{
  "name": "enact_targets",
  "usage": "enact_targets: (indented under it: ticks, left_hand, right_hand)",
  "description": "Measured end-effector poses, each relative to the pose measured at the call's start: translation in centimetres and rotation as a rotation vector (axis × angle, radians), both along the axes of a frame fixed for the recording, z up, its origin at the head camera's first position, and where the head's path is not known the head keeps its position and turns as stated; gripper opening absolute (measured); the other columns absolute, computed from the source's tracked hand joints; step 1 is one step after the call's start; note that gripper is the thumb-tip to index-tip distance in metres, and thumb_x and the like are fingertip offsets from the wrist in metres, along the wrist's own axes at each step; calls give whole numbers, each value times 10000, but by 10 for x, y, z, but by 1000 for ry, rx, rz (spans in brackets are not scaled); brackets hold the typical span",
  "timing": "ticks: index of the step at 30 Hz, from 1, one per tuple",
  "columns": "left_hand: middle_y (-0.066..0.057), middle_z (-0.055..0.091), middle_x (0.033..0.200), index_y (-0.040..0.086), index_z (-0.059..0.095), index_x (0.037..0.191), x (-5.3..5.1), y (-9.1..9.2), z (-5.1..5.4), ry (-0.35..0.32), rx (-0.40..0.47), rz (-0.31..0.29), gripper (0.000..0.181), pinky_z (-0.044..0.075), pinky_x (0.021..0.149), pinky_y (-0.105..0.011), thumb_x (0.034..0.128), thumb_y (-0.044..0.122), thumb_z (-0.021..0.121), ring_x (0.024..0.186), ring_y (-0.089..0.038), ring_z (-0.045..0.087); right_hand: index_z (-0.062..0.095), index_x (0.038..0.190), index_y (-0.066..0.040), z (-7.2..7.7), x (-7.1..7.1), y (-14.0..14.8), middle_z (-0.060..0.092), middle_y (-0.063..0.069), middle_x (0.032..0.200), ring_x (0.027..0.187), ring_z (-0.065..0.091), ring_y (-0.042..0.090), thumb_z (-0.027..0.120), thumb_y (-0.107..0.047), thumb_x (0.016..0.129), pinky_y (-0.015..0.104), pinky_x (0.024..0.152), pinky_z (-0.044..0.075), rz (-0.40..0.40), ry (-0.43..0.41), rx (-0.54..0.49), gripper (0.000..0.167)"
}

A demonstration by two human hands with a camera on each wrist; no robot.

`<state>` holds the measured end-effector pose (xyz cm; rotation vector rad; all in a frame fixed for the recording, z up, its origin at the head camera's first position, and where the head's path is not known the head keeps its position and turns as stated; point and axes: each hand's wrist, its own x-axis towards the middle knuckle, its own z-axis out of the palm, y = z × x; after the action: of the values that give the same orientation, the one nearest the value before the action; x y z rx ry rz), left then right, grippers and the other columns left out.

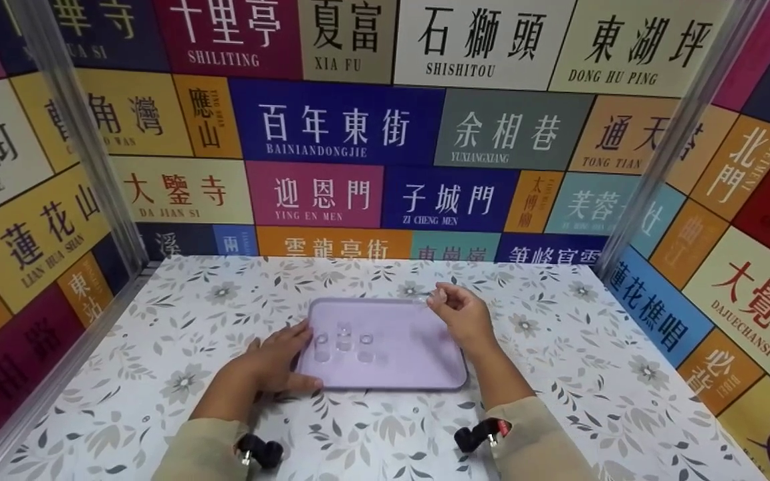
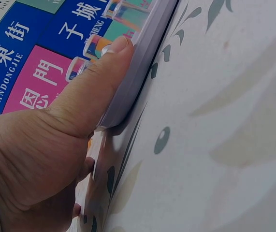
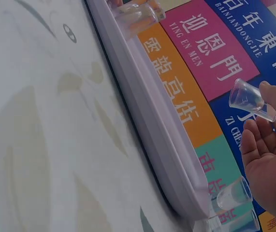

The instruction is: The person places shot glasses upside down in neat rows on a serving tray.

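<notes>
A shallow lilac tray (image 1: 405, 371) lies on the table in the head view. Three small clear plastic cups stand on its left half; one is the front-left cup (image 1: 322, 349). At the tray's left end rests my left hand (image 1: 275, 361), fingers along the side and thumb by the near corner. The left wrist view shows that thumb (image 2: 106, 72) extended against the rim. Over the tray's far right edge, my right hand (image 1: 466, 319) pinches another clear cup (image 3: 248, 96) between thumb and fingers. The cup is faint in the head view.
In the right wrist view, more clear cups (image 3: 233, 194) appear beyond the tray's end. The table (image 1: 224, 427) has a white leaf-and-flower covering. Colourful sign-printed panels (image 1: 338, 120) rise behind and at both sides, with clear corner strips (image 1: 666, 133).
</notes>
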<state>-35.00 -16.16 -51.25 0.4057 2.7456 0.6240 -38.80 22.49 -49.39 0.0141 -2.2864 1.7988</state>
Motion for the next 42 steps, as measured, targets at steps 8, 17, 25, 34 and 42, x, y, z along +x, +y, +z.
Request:
enact_targets:
  ticks: [8, 17, 25, 34, 42]
  left_hand:
    - [90, 70, 1833, 306, 219, 1726, 3, -1, 2, -4, -14, -2, 1201, -16, 1332, -729, 783, 772, 799, 1703, -360, 67]
    - [98, 69, 1831, 319, 216, 1724, 2, 0, 3, -6, -14, 1, 1196, -19, 1338, -717, 783, 774, 797, 1705, -349, 65]
    - [102, 69, 1831, 316, 220, 1724, 2, 0, 3, -1, -2, -1, 1193, -27, 1339, -712, 784, 759, 807, 1705, -348, 65]
    - [82, 90, 1831, 292, 232, 1724, 2, 0, 2, 6, -1, -4, 1198, -10, 1333, -727, 783, 756, 812, 1703, -345, 85]
    - [75, 102, 1831, 283, 238, 1724, 2, 0, 3, 11, -1, -6, 1192, 1, 1334, -729, 789, 745, 815, 1701, -352, 93]
  right_hand:
    - [737, 1306, -72, -2, -5, -29, 767, 85, 1125, 1032, 695, 184, 871, -155, 891, 178, 828, 578, 4, 13, 5, 444]
    - [771, 1260, -56, -1, -6, -54, 777, 98, 1092, 992, 700, 172, 861, -93, 871, 192, 838, 586, 79, 16, -13, 401]
    - [768, 1275, -47, -5, -7, -62, 785, 112, 1126, 1018, 707, 168, 872, -106, 872, 207, 869, 591, 120, -8, 10, 421]
    - [770, 1282, -45, -13, -3, -67, 790, 134, 1157, 982, 687, 147, 860, -64, 864, 193, 807, 566, 219, -53, 101, 428]
    - [786, 1261, -89, -19, -2, -74, 785, 100, 1127, 982, 680, 154, 854, -45, 856, 210, 828, 577, 255, -94, 140, 413]
